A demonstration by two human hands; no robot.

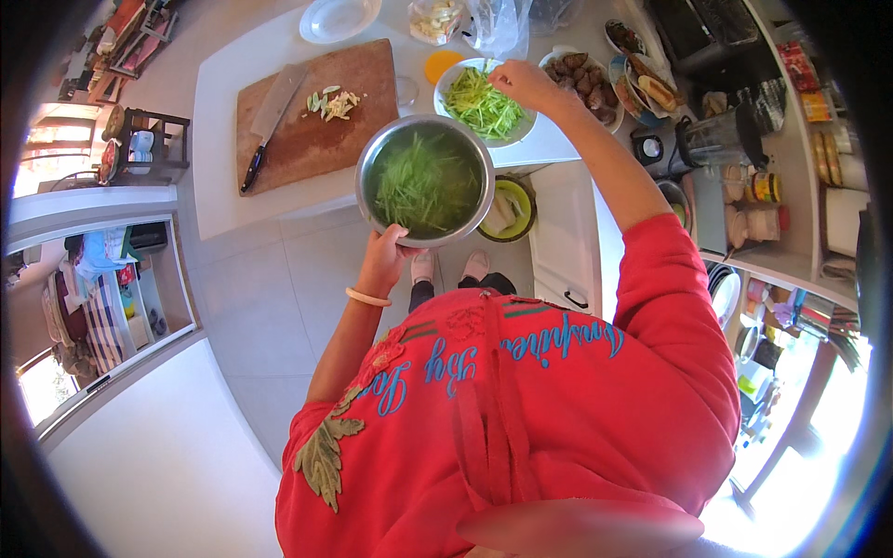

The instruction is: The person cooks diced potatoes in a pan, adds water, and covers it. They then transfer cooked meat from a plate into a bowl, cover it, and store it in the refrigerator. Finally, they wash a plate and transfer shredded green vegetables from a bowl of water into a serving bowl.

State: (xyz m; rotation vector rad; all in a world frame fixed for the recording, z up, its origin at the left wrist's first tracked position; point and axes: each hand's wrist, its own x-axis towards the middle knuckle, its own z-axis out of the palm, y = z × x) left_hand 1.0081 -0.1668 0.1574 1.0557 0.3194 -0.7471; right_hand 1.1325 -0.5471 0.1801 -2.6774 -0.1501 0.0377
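Note:
My left hand (pixel 389 257) grips the near rim of a stainless steel bowl (pixel 488 183), its thumb over the edge. Shredded green vegetable (pixel 422 185) lies in liquid in this bowl. Beyond it and to the right, my right hand (pixel 520 82) is at the far right rim of a white bowl (pixel 528 131) heaped with pale green shreds (pixel 481 104); its fingertips are partly hidden, and whether they hold anything is unclear. A cleaver (pixel 273 111) with a black handle and chopped garlic (pixel 342 104) with sliced pieces lie on a wooden cutting board (pixel 307 160) at the left.
Behind the bowls are a white plate (pixel 340 17), an orange disc (pixel 444 67) and plastic bags (pixel 497 26). A bowl of brown roots (pixel 582 80) and a blender (pixel 722 139) stand at the right. Below the counter edge are a lime-green bin (pixel 524 224) and a white cabinet door (pixel 561 230).

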